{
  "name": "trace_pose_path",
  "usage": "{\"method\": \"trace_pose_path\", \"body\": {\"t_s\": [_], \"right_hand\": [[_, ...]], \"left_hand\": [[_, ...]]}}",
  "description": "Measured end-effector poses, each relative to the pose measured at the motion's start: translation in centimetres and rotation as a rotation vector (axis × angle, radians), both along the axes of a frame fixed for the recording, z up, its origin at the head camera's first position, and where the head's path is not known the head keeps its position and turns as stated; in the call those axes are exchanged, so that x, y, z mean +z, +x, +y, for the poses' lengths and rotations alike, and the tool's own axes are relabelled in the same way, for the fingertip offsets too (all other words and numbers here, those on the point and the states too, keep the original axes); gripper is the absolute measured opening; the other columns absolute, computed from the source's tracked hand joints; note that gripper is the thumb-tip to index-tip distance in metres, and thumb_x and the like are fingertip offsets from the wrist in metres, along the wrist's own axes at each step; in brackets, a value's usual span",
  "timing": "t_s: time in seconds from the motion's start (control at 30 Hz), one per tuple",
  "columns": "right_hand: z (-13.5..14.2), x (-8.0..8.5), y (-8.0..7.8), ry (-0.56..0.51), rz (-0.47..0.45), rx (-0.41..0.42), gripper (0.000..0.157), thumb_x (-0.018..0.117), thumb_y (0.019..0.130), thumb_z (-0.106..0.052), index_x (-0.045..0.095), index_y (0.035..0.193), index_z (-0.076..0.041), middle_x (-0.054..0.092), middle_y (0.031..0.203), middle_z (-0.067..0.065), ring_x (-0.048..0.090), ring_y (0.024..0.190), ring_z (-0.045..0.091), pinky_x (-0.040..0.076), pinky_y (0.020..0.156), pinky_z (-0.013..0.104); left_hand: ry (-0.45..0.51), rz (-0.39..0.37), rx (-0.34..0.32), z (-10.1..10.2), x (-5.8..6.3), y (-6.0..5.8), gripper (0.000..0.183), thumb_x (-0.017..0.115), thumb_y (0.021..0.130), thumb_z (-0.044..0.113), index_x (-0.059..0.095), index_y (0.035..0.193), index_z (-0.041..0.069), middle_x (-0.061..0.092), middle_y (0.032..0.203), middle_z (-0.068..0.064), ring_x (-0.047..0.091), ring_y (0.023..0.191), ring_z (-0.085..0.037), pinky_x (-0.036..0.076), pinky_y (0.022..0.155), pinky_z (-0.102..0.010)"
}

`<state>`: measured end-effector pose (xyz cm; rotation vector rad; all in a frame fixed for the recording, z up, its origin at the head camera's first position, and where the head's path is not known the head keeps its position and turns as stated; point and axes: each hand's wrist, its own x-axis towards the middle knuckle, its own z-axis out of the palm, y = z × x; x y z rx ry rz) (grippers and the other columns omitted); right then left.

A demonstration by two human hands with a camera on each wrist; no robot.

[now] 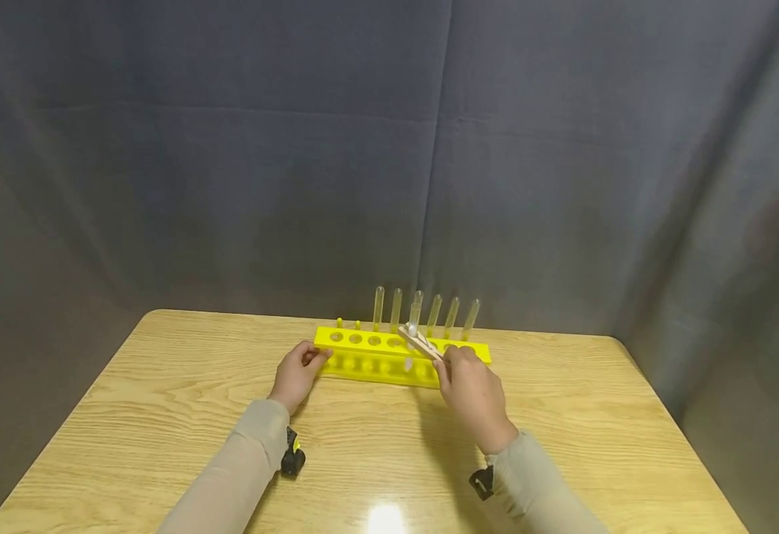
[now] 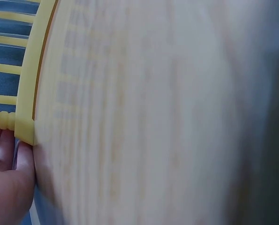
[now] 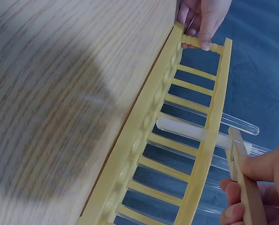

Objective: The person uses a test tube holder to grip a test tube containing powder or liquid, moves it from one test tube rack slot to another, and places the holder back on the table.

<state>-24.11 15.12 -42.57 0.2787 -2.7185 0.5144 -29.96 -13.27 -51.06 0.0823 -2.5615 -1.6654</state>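
Observation:
A yellow test tube rack (image 1: 363, 375) stands on the table. My left hand (image 1: 294, 374) pinches the post at its left end; the right wrist view also shows these fingers (image 3: 206, 28) around the post. My right hand (image 1: 475, 393) grips a wooden test tube clamp (image 1: 424, 347), whose jaws are around the upper part of a test tube (image 1: 415, 320). This tube holds something white and passes down through a hole in the rack's top bar. In the right wrist view, its rounded white bottom (image 3: 181, 129) lies close to the lower bar.
Several clear test tubes (image 1: 379, 308) stand upside down along the rack's back row. Two bare pegs (image 1: 339, 323) show at the back left. The wooden table (image 1: 182, 415) extends around the rack, with a grey curtain (image 1: 263, 185) behind it.

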Motion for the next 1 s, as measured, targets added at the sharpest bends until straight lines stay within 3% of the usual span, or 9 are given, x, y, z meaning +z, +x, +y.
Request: {"method": "trace_pose_path", "body": {"t_s": [0.33,0.63,1.0], "right_hand": [[0.03,-0.42,-0.14,0.02,0.014,-0.002,0.019,0.068,0.099,-0.019,0.061,0.087,-0.006,0.055,0.077,0.006,0.045,0.056,0.016,0.04,0.045,0.031],[0.04,-0.45,-0.02,0.024,-0.033,-0.01,0.021,0.068,0.099,-0.02,0.06,0.085,-0.007,0.051,0.074,0.004,0.043,0.055,0.015,0.038,0.044,0.03],[0.01,-0.64,0.02,0.037,-0.02,0.004,0.02,0.07,0.098,-0.019,0.061,0.085,-0.006,0.051,0.072,0.003,0.043,0.055,0.015,0.038,0.044,0.029]], "left_hand": [[-0.002,0.01,-0.007,-0.03,-0.07,-0.39,0.022,0.062,0.103,0.029,0.061,0.101,0.007,0.057,0.089,-0.005,0.048,0.083,-0.022,0.039,0.078,-0.036],[-0.005,0.008,0.001,0.04,-0.15,-0.43,0.022,0.064,0.102,0.028,0.063,0.103,0.006,0.061,0.092,-0.007,0.051,0.085,-0.023,0.041,0.08,-0.038],[0.005,-0.002,-0.008,-0.17,-0.47,-0.54,0.022,0.062,0.103,0.029,0.063,0.103,0.007,0.062,0.094,-0.007,0.051,0.086,-0.023,0.041,0.082,-0.039]]}}
